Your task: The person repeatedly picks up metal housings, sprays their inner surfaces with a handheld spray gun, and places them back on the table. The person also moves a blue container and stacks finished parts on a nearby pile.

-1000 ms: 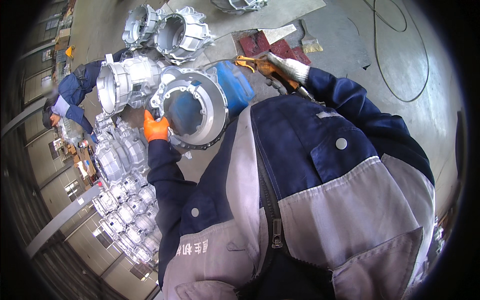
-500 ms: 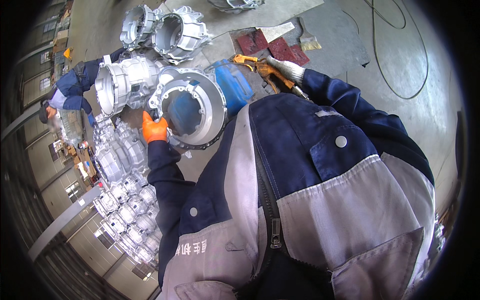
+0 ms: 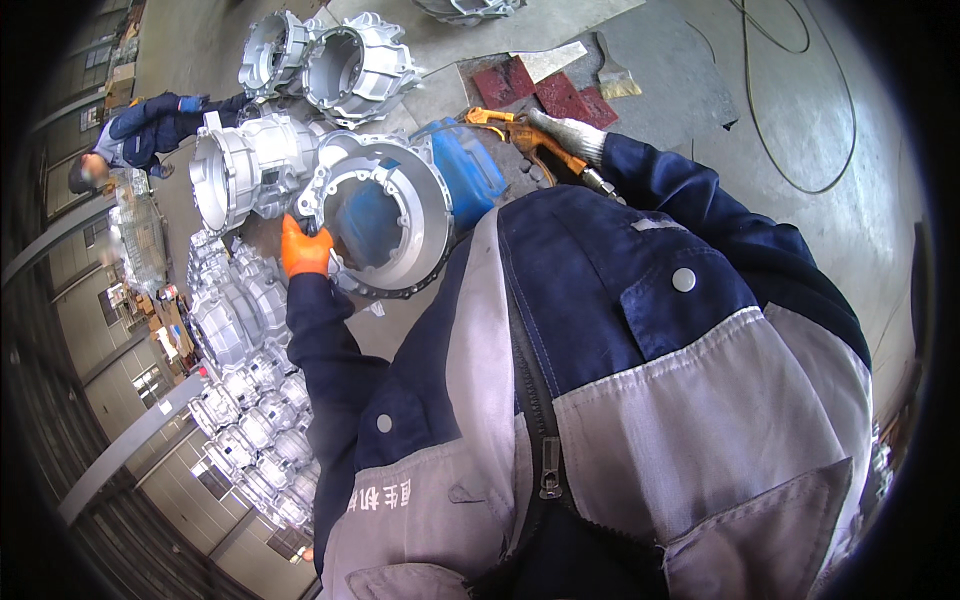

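A large silver cast-metal housing (image 3: 437,212), shaped like a wide ring with a bolt flange, stands just ahead of my body. At its left edge, my left hand (image 3: 305,248) in an orange glove closes on the rim; part of the fingers is hidden behind the metal. My right hand (image 3: 572,135), in a whitish knit glove, is wrapped round an orange air tool (image 3: 540,146) with a metal hose fitting at its lower end. Behind the housing sits a blue plastic-looking block (image 3: 468,168), also seen through the opening. The tool's yellow-orange front part lies over the block's right side.
More silver housings (image 3: 362,70) stand beyond and to the left (image 3: 255,165). Rows of castings (image 3: 255,420) fill the left side. Dark red pads (image 3: 570,98) lie on a grey sheet (image 3: 665,75). A hose (image 3: 748,100) curls across the floor at right. A co-worker (image 3: 140,130) bends at far left.
My left hand and forearm have shifted slightly left, still at the housing's rim. The right hand with the air tool is nearly unmoved. The co-worker has changed posture, arms drawn differently.
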Demonstrator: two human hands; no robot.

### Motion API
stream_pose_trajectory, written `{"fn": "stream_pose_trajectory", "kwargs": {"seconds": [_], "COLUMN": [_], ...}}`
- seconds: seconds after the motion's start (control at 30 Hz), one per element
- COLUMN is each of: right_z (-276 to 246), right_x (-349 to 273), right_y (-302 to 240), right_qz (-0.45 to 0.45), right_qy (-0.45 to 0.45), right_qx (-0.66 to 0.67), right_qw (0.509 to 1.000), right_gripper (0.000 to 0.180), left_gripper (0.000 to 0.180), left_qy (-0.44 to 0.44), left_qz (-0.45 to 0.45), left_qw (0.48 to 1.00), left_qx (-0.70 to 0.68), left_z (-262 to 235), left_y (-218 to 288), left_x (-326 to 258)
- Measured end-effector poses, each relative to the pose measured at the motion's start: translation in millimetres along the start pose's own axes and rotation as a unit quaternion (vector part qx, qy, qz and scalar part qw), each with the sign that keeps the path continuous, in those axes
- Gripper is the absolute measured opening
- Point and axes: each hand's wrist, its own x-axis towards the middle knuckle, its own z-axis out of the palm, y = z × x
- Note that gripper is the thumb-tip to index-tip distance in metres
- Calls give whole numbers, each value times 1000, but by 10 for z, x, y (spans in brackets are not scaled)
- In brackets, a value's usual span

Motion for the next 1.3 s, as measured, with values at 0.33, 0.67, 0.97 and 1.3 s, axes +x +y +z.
{"fn": "stream_pose_trajectory", "kwargs": {"seconds": [0.33, 0.67, 0.97, 1.3], "right_z": [-199, -11, 11, 268], "right_x": [45, -136, -78, -387], "right_y": [214, 110, 131, -207], "right_qz": [-46, -35, -34, -42], "right_qy": [-3, -1, 5, -64], "right_qx": [24, 49, 55, 48], "right_qw": [999, 998, 998, 996], "right_gripper": [48, 49, 49, 56], "left_gripper": [46, 50, 39, 46], "left_qy": [59, 44, 45, 9], "left_qz": [19, -18, -5, -40], "left_qw": [993, 994, 994, 999], "left_qx": [104, 94, 95, 10], "left_z": [69, 92, 65, 76], "left_y": [-184, -351, -231, -337], "left_x": [100, 151, 106, 126]}}
